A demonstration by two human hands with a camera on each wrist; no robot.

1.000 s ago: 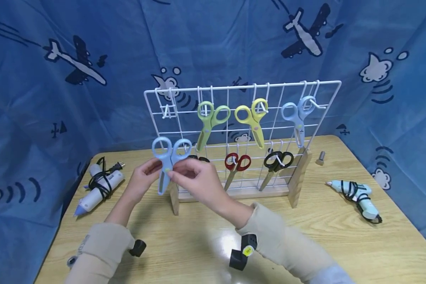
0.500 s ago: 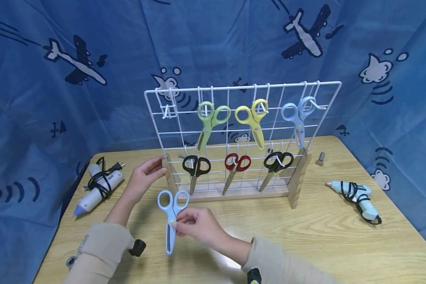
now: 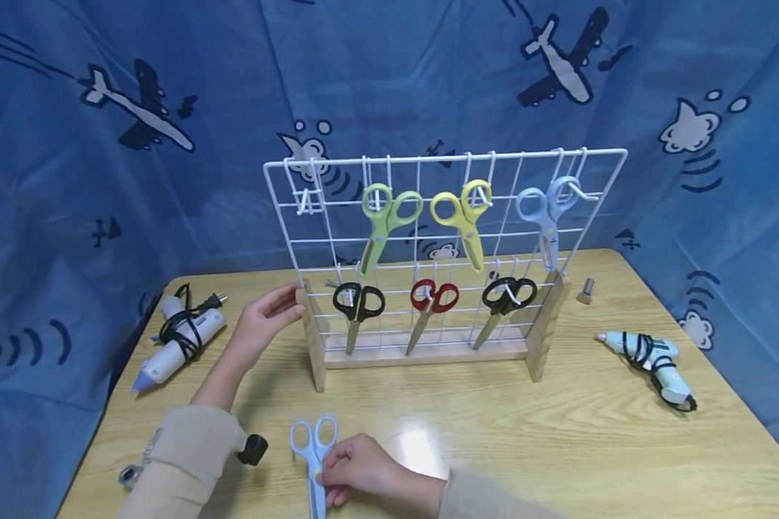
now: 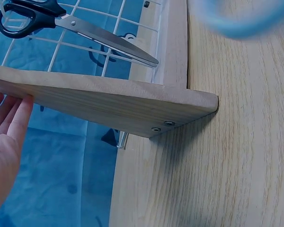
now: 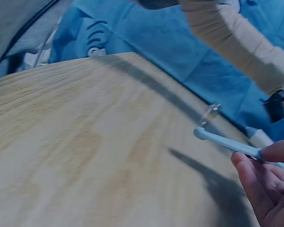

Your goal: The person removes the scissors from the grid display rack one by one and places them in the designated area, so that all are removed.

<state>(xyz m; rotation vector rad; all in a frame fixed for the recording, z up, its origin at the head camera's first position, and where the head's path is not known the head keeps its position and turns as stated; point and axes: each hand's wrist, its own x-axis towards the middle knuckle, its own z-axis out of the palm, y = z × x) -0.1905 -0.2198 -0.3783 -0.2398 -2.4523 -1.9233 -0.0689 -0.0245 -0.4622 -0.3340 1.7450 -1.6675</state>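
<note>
Light blue scissors [image 3: 316, 461] are low in the head view, handle loops away from me and blades down toward the frame's bottom edge. My right hand [image 3: 366, 467] pinches them beside the pivot between thumb and fingers. Seen edge-on in the right wrist view, the scissors [image 5: 227, 143] hang above the table with their shadow below. My left hand [image 3: 262, 324] holds the left wooden upright [image 3: 314, 346] of a white wire rack; its fingertips meet the board [image 4: 99, 101] in the left wrist view. Black-handled scissors [image 3: 358, 303] hang close by on that rack.
Green [image 3: 379, 231], yellow [image 3: 470, 234] and light blue scissors [image 3: 548, 223] hang above red-handled [image 3: 422, 328] and black-handled scissors [image 3: 493, 326]. Glue guns lie left [image 3: 182, 342] and right [image 3: 649, 360]. A bolt [image 3: 586, 290] and a metal nut [image 3: 130, 474] lie on the table.
My right hand has carried the light blue scissors down from in front of the rack toward me. My left hand has let go of them and moved onto the rack's left upright.
</note>
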